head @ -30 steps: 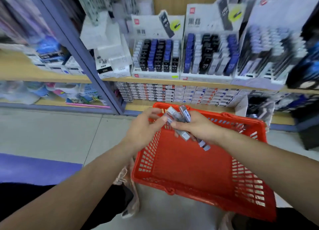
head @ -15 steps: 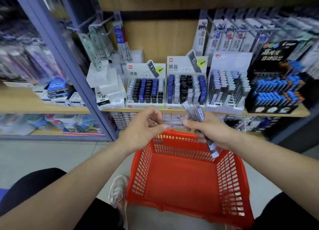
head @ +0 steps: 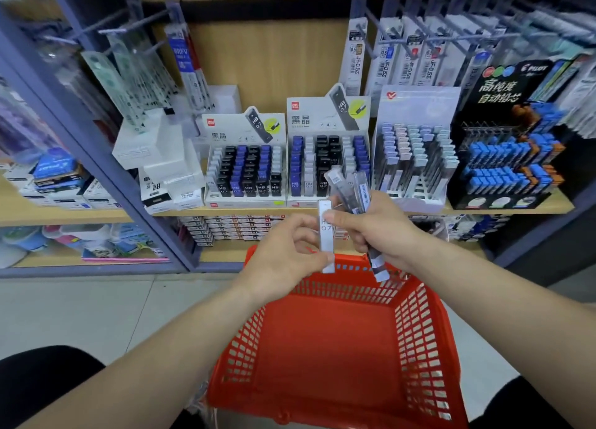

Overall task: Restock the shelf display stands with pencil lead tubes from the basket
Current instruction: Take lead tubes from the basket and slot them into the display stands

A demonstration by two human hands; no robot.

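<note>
My right hand [head: 377, 225] grips a bundle of several grey lead tubes [head: 350, 188] above the far rim of the red basket [head: 338, 357]. My left hand [head: 287, 254] pinches a single white tube marked HB 0.7 [head: 325, 235], held upright between both hands; the right thumb touches its upper part. The basket's inside looks bare. On the shelf behind stand two white display stands [head: 246, 167] [head: 327, 161] holding black, blue and grey tubes, with a few gaps in their rows.
A pale stand of pastel tubes [head: 414, 158] and a black stand with blue tubes [head: 506, 164] sit further right on the wooden shelf [head: 225, 212]. White boxes [head: 161, 158] stack at left. Hanging refill packs [head: 403, 54] fill the hooks above. A purple upright [head: 80, 132] divides the shelving.
Both hands rose from the basket toward the shelf. My left hand, empty before, now pinches a single white tube taken from the bundle. The view tilted upward.
</note>
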